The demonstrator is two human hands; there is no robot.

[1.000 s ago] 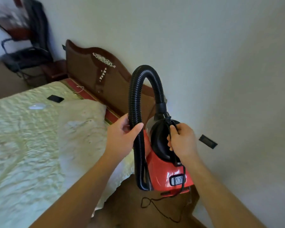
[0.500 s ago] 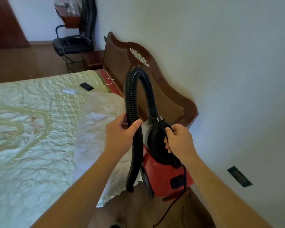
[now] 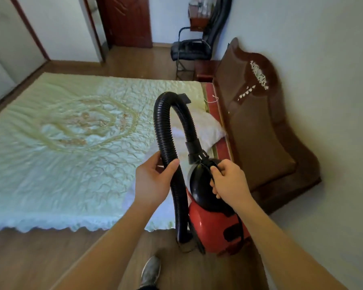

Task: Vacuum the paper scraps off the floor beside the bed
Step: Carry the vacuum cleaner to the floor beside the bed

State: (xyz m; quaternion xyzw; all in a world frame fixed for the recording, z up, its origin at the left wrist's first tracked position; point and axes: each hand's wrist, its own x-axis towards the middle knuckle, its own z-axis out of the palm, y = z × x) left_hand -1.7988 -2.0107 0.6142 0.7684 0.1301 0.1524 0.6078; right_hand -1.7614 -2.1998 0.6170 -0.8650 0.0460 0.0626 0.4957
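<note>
While both hands are carrying gear, left hand [image 3: 153, 181] gripping hose [image 3: 166, 143], right hand [image 3: 228, 181] holding vacuum [image 3: 214, 225]; scraps unseen; floor [image 3: 40, 254] at 7 o'clock needing nozzle next.

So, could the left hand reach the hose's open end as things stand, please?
Probably yes: the left hand already grips the hose, and sliding down to its open end looks unobstructed.

Shoe [image 3: 151, 272] cut by bottom edge; hose [image 3: 166, 143] end perhaps behind vacuum [image 3: 214, 231].

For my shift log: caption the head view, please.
Left hand grips black hose, right hand holds red vacuum by its handle, beside the bed.
</note>
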